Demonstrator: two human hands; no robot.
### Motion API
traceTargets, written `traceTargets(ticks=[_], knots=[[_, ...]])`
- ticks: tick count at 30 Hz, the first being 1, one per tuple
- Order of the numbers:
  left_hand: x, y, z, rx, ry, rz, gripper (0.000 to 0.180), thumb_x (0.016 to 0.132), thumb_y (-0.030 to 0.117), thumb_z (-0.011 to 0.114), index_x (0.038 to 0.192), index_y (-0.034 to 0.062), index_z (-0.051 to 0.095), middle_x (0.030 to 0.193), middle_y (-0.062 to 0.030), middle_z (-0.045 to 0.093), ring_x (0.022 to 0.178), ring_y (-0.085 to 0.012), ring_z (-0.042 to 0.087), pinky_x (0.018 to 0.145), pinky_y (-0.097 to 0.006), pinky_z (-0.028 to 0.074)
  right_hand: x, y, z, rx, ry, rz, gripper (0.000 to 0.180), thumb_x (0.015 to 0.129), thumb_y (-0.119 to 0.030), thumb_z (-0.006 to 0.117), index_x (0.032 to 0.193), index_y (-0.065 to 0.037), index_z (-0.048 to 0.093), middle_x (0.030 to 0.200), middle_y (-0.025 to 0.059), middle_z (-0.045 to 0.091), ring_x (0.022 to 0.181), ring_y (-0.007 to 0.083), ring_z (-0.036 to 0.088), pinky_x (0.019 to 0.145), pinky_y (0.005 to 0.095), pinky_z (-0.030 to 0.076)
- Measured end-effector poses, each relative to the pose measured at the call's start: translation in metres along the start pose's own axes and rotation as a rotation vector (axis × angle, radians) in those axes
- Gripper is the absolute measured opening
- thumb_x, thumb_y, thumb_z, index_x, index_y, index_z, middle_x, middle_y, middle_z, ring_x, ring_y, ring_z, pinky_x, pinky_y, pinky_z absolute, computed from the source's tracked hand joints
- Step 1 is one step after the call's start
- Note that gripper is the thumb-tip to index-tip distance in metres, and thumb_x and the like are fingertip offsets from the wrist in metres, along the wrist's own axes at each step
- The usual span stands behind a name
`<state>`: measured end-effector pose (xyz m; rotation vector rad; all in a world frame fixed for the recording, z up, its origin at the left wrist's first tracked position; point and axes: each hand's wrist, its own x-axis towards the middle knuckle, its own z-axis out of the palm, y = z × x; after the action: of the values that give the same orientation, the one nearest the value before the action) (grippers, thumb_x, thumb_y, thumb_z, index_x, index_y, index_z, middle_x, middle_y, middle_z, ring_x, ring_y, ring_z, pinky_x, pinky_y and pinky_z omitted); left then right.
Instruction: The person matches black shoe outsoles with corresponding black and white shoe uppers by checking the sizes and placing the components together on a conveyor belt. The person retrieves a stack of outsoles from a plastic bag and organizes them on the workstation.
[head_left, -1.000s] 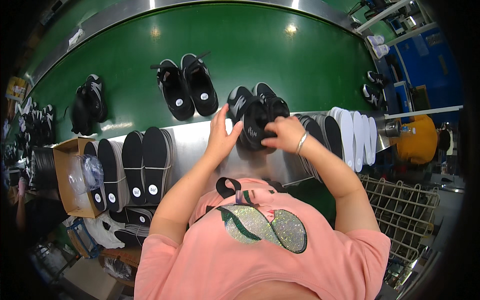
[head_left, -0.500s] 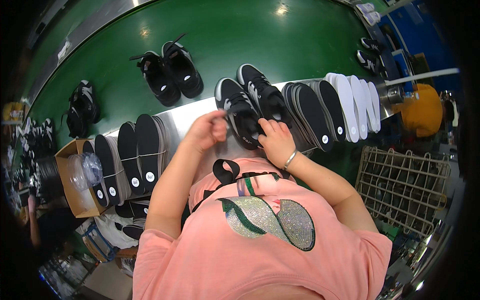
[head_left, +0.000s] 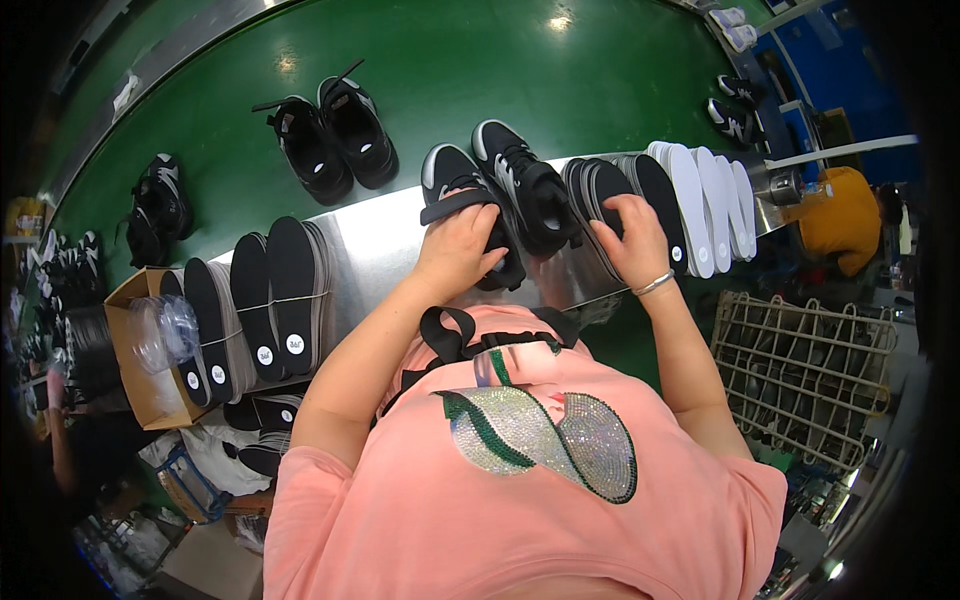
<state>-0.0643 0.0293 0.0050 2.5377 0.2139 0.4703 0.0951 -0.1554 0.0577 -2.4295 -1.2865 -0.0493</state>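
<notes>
Since half a second ago, right hand (head_left: 637,245) has left the shoe for the stack of flat black insoles (head_left: 606,180), two o'clock; fingers spread wide. Left hand (head_left: 455,245) now at the black fabric strap (head_left: 458,206); grip unclear. I judge fitting unfinished. Black, grey-trimmed left sneaker (head_left: 447,168): twelve o'clock, upright, opening partly covered.

Shoe workshop — green worktable (head_left: 450,80), insole stacks (head_left: 660,205), sneakers (head_left: 524,190)

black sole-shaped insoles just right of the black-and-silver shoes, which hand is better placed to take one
Probably the right hand: it is right at the black insoles, thumb and fingers apart, while the left hand grips a black strap over the nearer shoe.
</notes>
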Motion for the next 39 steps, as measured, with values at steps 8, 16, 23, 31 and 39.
traceTargets(ticks=[8, 16, 23, 31, 39], knots=[[0.016, -0.007, 0.002, -0.124, 0.114, -0.063, 0.016, 0.075, 0.019, 0.056, 0.086, 0.0068, 0.055, 0.075, -0.0125, 0.055, 0.067, -0.0296, 0.055, 0.059, -0.036, 0.044, -0.012, 0.027, 0.01, -0.349, -0.158, 0.325, 0.035, 0.065, -0.033, 0.067, 0.088, -0.01, 0.054, 0.103, 0.0112, 0.052, 0.095, 0.0281, 0.047, 0.076, 0.0405, 0.038], [0.033, -0.033, 0.003, -0.612, 0.103, -0.468, 0.014, 0.075, 0.012, 0.056, 0.083, 0.0011, 0.059, 0.067, -0.0098, 0.059, 0.062, -0.0192, 0.057, 0.059, -0.027, 0.044, -0.013, 0.031, -0.011, -0.135, 0.033, 0.243, 0.029, 0.063, -0.026, 0.068, 0.08, -0.007, 0.054, 0.09, 0.012, 0.055, 0.091, 0.0287, 0.05, 0.073, 0.0375, 0.04], [0.031, -0.031, 0.004, -0.627, 0.147, -0.567, 0.019, 0.079, 0.017, 0.055, 0.081, -0.001, 0.059, 0.063, -0.0063, 0.058, 0.059, -0.0141, 0.052, 0.056, -0.025, 0.041, 0.007, -0.078, -0.026, -0.054, -0.412, -0.383, 0.008, 0.065, -0.014, 0.059, 0.063, -0.006, 0.058, 0.085, 0.0097, 0.055, 0.069, 0.0216, 0.057, 0.054, 0.0314, 0.046], [0.025, -0.018, 0.006, -0.499, 0.268, -0.614, 0.021, 0.08, 0.02, 0.053, 0.08, -0.0005, 0.059, 0.063, -0.011, 0.059, 0.057, -0.0179, 0.056, 0.055, -0.027, 0.042, 0.02, -0.107, 0.039, -0.438, -0.505, -0.378, 0.01, 0.066, -0.012, 0.056, 0.07, -0.004, 0.06, 0.081, 0.0112, 0.054, 0.071, 0.0224, 0.058, 0.056, 0.0311, 0.048], [0.025, -0.014, 0.011, -0.497, 0.307, -0.57, 0.023, 0.08, 0.024, 0.053, 0.078, 0.0019, 0.058, 0.061, -0.0158, 0.057, 0.058, -0.0319, 0.056, 0.054, -0.035, 0.042, 0.006, -0.081, 0.06, -0.197, -0.399, -0.363, 0.022, 0.065, -0.021, 0.06, 0.08, -0.004, 0.057, 0.086, 0.0117, 0.053, 0.079, 0.0246, 0.054, 0.063, 0.0361, 0.045]])
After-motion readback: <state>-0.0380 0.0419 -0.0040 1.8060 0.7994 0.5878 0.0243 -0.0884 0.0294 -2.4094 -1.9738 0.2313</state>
